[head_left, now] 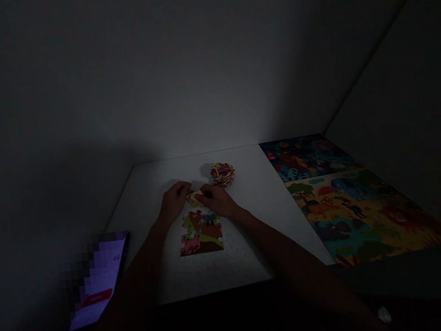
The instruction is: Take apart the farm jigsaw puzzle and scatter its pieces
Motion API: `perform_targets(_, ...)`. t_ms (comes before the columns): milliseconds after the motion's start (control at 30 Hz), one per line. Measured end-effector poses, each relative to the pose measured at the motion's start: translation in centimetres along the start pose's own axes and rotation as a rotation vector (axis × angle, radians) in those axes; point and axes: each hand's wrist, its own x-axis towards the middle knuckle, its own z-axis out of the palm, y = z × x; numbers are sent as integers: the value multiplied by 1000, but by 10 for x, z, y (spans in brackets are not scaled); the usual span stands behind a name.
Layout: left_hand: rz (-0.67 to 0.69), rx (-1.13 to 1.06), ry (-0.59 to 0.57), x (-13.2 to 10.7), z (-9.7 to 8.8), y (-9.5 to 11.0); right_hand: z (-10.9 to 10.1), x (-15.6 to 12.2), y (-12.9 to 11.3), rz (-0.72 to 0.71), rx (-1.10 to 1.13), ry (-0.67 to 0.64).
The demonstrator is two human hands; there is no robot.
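Observation:
Both of my hands meet over the white table, closed on puzzle pieces (194,198) of a yellowish colour. My left hand (174,201) pinches the left side, and my right hand (219,198) grips the right side. Whether they hold one piece or two joined ones I cannot tell. Just below them, nearer to me, lies a partly joined jigsaw puzzle (202,234) with green, brown and pink parts. Behind my right hand is a heaped pile of loose puzzle pieces (223,174).
On the right lie two joined picture puzzles, a dark one (307,156) at the back and a bright animal scene (353,214) in front. A lit phone or tablet screen (102,280) stands at the left. A pale wall (195,83) rises behind the table (254,252).

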Motion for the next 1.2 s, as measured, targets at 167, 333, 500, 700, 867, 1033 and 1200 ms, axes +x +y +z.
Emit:
perform_targets(167,42,38,-33,0,3,-2,-3,1,0,-3,6,34)
perform_targets(333,83,80,-38,3,5,-8,-11,-2,-6,-9,-16,63)
perform_targets(500,174,161,-82,4,6,-12,-32,-6,-19,-61,-13,166)
perform_targets(700,301,208,-109,5,6,-15,-69,1,-28,-121,2,406)
perform_targets(867,313,209,-89,5,6,-13,-94,27,-23,-151,-92,354)
perform_targets(1033,297,217,-88,5,6,-13,-99,40,-12,-146,-117,242)
perform_targets(1200,290,225,-104,6,5,-13,-91,35,3,-115,-101,178)
